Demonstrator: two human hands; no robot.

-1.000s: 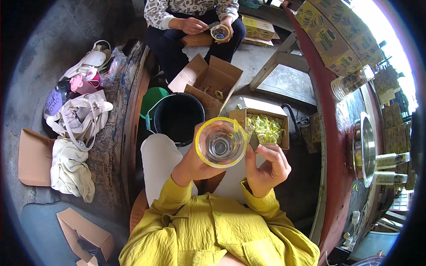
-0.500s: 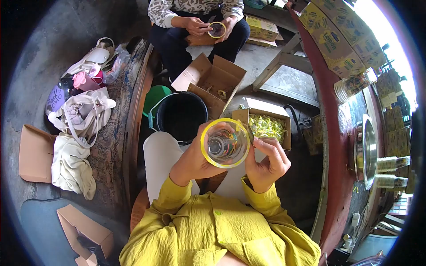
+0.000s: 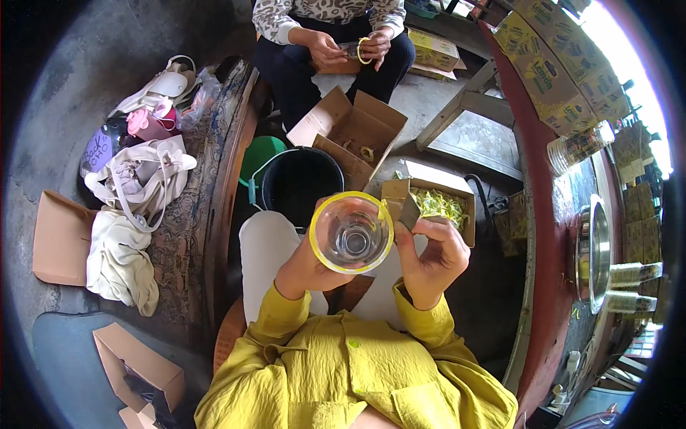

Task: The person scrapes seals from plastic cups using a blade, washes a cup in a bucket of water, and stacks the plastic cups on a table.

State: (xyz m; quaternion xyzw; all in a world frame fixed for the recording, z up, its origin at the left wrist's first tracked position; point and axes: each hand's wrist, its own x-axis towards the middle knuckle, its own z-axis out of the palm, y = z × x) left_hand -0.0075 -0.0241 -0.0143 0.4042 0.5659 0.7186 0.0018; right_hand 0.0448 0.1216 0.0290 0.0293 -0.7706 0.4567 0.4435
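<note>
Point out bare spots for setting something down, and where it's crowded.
Bare patches: the grey surface left of the small box; the patterned strip right of the bag and cloth; the counter between the stacked cups and basin. Crowded: around the bucket, between green tub and carton; at the left hand and right hand, around the held cup.

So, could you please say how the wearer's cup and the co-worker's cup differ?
The wearer's cup shows its open mouth face-on; the co-worker's cup is turned nearly side-on. The wearer's cup appears larger; the co-worker's cup, farther off, appears smaller. Both are see-through and yellow-rimmed.
</note>
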